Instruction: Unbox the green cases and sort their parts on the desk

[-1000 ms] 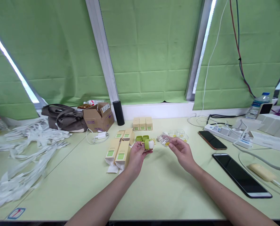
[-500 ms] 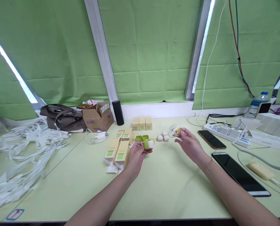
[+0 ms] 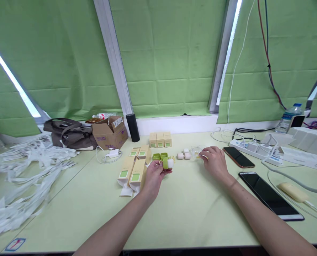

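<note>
My left hand (image 3: 155, 174) is closed around a small white case in a green cover (image 3: 165, 163), held above the table, with a yellow-green ring or strap at its side. Two more green covers (image 3: 160, 156) stand just behind it. To their right lie several small pale pinkish-white cases (image 3: 184, 155). My right hand (image 3: 214, 160) is low over the table, its fingertips pinched at the edge of a clear plastic container (image 3: 196, 151) with a small yellow bit in it. The fingers partly hide that container.
Several long beige boxes (image 3: 133, 169) lie by my left forearm, and small beige boxes (image 3: 160, 139) stand at the back. Phones (image 3: 270, 195), a power strip (image 3: 255, 151) and cables are on the right. White strips (image 3: 38, 170), a bag (image 3: 70, 133) and a carton (image 3: 110, 133) are left.
My right hand has lowered the clear container to the table beside the pale cases and turned palm down. My left hand keeps the green-covered case in nearly the same spot.
</note>
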`<control>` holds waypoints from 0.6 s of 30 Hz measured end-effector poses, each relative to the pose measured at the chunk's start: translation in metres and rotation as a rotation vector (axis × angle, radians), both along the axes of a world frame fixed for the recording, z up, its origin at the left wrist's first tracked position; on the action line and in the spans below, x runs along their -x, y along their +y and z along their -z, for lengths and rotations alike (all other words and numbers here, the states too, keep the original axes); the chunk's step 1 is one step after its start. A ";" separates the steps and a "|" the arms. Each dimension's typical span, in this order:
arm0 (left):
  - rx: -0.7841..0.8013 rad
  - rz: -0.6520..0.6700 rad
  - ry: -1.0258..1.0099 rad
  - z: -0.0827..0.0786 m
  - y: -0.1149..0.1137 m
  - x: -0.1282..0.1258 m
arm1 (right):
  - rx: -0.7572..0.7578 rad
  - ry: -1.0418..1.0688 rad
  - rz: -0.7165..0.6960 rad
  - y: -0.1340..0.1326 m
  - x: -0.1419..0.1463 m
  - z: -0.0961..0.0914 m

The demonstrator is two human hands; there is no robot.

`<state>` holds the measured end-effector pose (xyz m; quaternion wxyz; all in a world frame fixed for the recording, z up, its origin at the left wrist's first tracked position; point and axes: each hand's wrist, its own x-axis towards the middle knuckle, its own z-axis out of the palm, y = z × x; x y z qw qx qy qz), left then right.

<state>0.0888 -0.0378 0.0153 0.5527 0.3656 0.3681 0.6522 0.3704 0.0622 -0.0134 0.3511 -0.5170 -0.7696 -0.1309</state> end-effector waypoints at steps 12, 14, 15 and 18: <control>-0.001 0.011 0.009 0.000 -0.002 0.000 | 0.020 -0.011 0.063 0.007 0.000 0.013; 0.002 0.010 0.007 0.000 -0.002 0.000 | 0.029 -0.003 0.067 0.007 0.000 0.014; 0.002 0.008 0.006 0.000 -0.001 0.000 | 0.032 0.002 0.069 0.008 0.000 0.015; 0.007 0.006 0.006 0.001 0.000 0.000 | 0.044 0.015 0.078 0.009 -0.001 0.017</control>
